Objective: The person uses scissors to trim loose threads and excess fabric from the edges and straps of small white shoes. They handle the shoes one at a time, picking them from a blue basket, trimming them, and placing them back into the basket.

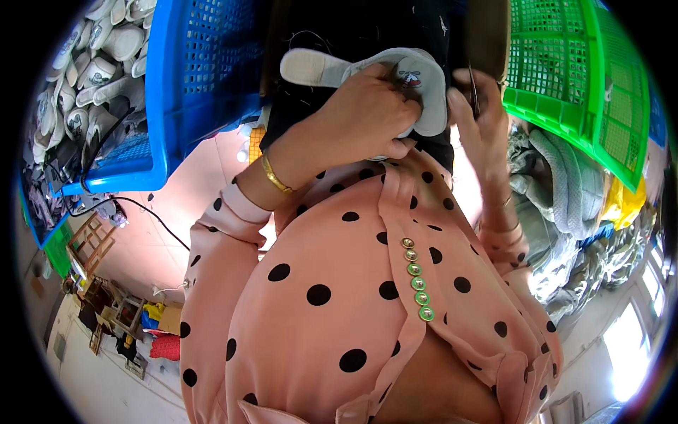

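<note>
My left hand [374, 109] is closed on a pale grey shoe upper [432, 99] over my dark-covered lap. The upper has a rounded end with a small printed picture, and a whitish strap-like end [311, 67] sticks out to the left. Beside it on the right, my right hand [484, 131] is raised with its fingers bent round a thin, dark metal tool [474, 95]. Only a narrow part of that tool shows, so its exact kind is unclear. The tool is apart from the upper.
At the left stands a blue plastic crate [159, 134], with many similar shoe pieces [106, 63] heaped beyond its wall. A green crate [600, 92] is at the right, above a pile of grey fabric [558, 177]. A black cable [152, 215] runs at the left.
</note>
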The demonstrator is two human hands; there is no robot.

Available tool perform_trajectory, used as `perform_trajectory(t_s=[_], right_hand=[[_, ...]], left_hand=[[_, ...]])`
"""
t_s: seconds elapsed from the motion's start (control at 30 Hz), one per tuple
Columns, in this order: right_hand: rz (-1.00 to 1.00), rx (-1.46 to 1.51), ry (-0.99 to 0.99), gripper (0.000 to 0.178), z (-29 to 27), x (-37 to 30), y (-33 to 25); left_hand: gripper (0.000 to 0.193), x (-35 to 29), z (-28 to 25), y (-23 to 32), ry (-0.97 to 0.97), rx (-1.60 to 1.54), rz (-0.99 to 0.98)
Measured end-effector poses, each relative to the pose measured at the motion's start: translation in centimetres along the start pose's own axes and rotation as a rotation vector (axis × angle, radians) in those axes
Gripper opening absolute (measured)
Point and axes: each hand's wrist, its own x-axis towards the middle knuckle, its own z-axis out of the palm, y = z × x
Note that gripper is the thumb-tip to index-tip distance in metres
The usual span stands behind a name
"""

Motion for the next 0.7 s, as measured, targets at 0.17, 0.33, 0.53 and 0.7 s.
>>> perform_trajectory(t_s=[0.17,0.33,0.53,0.7], right_hand=[[-0.105,-0.567,-0.307,0.03,-0.7,4.7,0.5],[-0.094,-0.456,-0.391,0.024,-1.2,4.3,1.8],[-0.082,-0.37,-0.42,0.024,-0.9,4.2,3.0],[0.009,-0.289,-0.392,0.027,-0.7,3.9,3.1]], left_hand=[[0.029,0.8,-2.1,0.3,-0.174,-0.057,0.091],[0.024,-0.6,-2.8,-1.8,0.217,-0.018,0.034],[0.026,0.9,-0.9,-1.8,-0.014,0.114,-0.187],[0.023,3.2,0.0,-1.7,-0.2,-0.012,-0.374]])
